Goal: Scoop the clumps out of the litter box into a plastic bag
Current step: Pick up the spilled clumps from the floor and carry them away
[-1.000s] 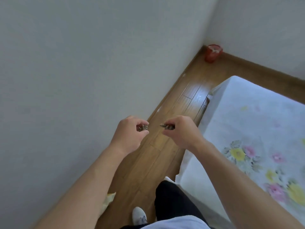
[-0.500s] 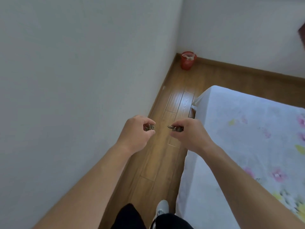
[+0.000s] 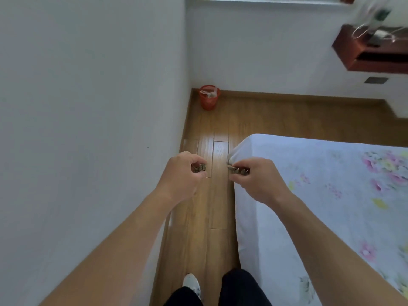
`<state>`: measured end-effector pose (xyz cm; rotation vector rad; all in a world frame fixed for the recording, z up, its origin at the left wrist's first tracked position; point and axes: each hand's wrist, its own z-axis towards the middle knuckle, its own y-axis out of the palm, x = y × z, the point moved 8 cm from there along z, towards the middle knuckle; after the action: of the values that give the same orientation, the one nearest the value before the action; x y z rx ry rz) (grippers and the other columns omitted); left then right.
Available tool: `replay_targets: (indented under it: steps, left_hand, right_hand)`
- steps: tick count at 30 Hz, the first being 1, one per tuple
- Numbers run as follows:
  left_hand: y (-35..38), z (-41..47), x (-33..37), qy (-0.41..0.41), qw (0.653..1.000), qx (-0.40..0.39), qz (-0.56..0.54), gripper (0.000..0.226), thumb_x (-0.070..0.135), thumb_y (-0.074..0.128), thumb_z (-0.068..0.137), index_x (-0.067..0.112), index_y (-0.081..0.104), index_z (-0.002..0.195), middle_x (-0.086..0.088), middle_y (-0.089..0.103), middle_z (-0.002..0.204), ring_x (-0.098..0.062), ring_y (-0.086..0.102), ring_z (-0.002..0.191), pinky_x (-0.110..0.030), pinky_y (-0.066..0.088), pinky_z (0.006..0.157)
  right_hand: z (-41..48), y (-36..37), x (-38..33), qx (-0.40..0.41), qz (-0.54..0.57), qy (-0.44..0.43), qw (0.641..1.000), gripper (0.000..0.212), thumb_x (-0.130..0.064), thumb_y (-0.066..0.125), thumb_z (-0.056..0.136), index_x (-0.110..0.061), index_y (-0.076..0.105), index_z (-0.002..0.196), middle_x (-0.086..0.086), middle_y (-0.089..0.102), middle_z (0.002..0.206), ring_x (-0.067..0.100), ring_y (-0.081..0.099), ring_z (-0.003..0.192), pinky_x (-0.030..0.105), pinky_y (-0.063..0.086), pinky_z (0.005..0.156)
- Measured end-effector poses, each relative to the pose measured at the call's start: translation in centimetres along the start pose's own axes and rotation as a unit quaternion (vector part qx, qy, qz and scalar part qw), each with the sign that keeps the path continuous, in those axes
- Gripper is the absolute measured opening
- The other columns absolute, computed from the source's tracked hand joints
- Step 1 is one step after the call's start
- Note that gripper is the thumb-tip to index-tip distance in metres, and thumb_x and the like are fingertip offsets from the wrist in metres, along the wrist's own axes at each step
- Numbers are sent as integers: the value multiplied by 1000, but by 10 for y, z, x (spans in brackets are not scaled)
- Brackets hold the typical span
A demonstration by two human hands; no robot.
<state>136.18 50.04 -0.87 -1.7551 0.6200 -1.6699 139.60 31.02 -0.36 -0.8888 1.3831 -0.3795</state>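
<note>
My left hand (image 3: pixel 183 173) is held out over the wooden floor, fingers curled round a small brownish clump (image 3: pixel 200 168). My right hand (image 3: pixel 256 180), a short gap to its right, pinches another brownish clump (image 3: pixel 236 171) at the same height, beside the bed's corner. A red waste basket (image 3: pixel 208 98) lined with a light plastic bag stands in the far corner of the room, well ahead of both hands. No litter box or scoop is in view.
A white wall (image 3: pixel 88 129) runs close along my left. A bed with a floral sheet (image 3: pixel 320 195) fills the right, leaving a narrow strip of wooden floor (image 3: pixel 212 217). A dark wooden shelf (image 3: pixel 371 54) hangs on the far wall. My legs and a white shoe (image 3: pixel 191 282) are below.
The view has swung forward along the floor strip, so the red basket now lies straight ahead and nearer. Both hands keep hold of their clumps and have drifted slightly apart.
</note>
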Motion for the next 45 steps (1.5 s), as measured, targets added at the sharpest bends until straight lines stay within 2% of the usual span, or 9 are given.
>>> replay_targets:
  steps: [2,5,12,19,23,28,32,39,45]
  left_hand:
    - [2,38,5,13,1000,-10,-1,25,22,74,86,24,72,110,9,64,101,-8,60,94,-12,47,80]
    - [6,90,16,30,999,-21,-1,24,21,73,87,22,72,111,8,64,101,-9,60,93,-13,49,81]
    - [26,225,32,26,1000,-15,-3,24,23,74,86,20,73,110,8,63,94,-7,59,88,-21,52,82]
    - [32,348,44,-10,1000,11,-12,21,22,75,84,24,74,105,10,61,89,-5,58,83,-16,46,76]
    - [27,414,40,-21,1000,19,-7,21,22,73,86,23,73,106,10,62,94,-7,59,86,-12,47,75]
    - [23,516,25,-15,1000,21,-6,22,23,73,86,23,73,108,8,64,98,-10,60,91,-24,55,83]
    - [21,605,19,3,1000,21,-3,22,22,74,85,22,73,107,6,63,100,-12,61,93,-26,55,85]
    - [32,740,30,26,1000,-7,9,22,22,75,85,21,74,106,7,62,98,-12,60,92,-22,53,82]
    - [49,860,17,-4,1000,-4,15,21,20,75,85,21,75,106,7,62,98,-12,60,90,-23,53,81]
  right_hand:
    - [28,-11,5,14,6,15,1000,4,-21,72,84,-23,74,81,-11,63,65,5,59,60,14,43,53]
    - [72,-30,17,33,22,29,999,5,-23,72,85,-20,73,81,-8,64,66,8,60,61,17,45,51]
    - [203,-67,55,37,27,20,999,6,-22,71,84,-21,75,88,-10,64,73,8,61,69,20,42,61]
    - [336,-101,78,-3,9,1,1000,6,-22,71,84,-23,76,87,-12,67,76,4,61,73,16,43,59]
    - [410,-111,82,-17,15,-6,1000,5,-23,71,85,-24,76,85,-10,68,77,6,62,73,21,51,63]
    - [508,-111,85,-38,1,-18,999,10,-22,70,88,-21,75,97,-8,69,88,5,62,82,13,48,68]
    - [584,-128,91,-5,8,-6,1000,12,-22,71,87,-21,76,98,-8,70,90,3,62,84,12,47,69]
    - [697,-152,115,4,17,35,999,19,-24,73,84,-20,76,102,-8,70,93,7,64,87,26,55,80]
    - [822,-160,146,-20,16,30,999,22,-27,73,87,-21,75,108,-8,69,100,6,62,91,15,46,76]
